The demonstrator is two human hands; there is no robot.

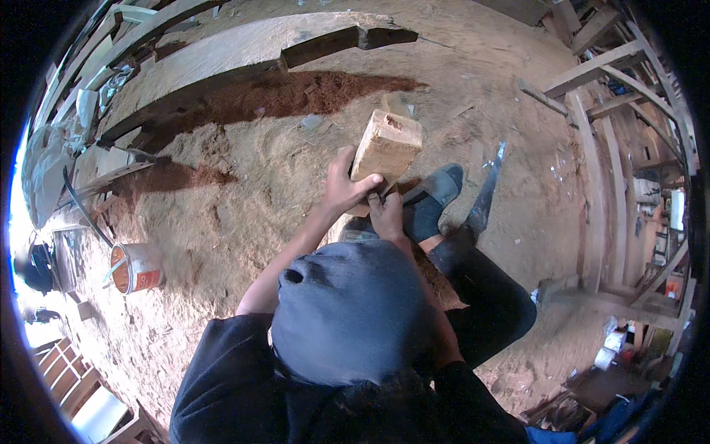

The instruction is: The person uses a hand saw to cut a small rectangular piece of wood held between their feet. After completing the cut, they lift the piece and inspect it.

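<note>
A pale, squared wooden block (pixel 390 144), with a small rough hollow near its far end, stands out in front of me, slanting away. My left hand (pixel 349 185) is closed round its near left side, thumb laid across the near end. Just below and to the right, my right hand (pixel 387 213) has its fingers curled in close against the block's near end. Whatever those fingers pinch is too small and hidden to make out. Beside the right hand rests a foot in a dark shoe (pixel 442 186).
A dark tapering strip (pixel 487 189) lies right of the shoe. A long, thick plank (pixel 244 55) crosses the far left above reddish sawdust (pixel 296 92). An orange-and-white bucket (pixel 135 268) stands at left. Wooden frames (pixel 603 185) line the right. A dark cap (pixel 351 314) covers the lower middle.
</note>
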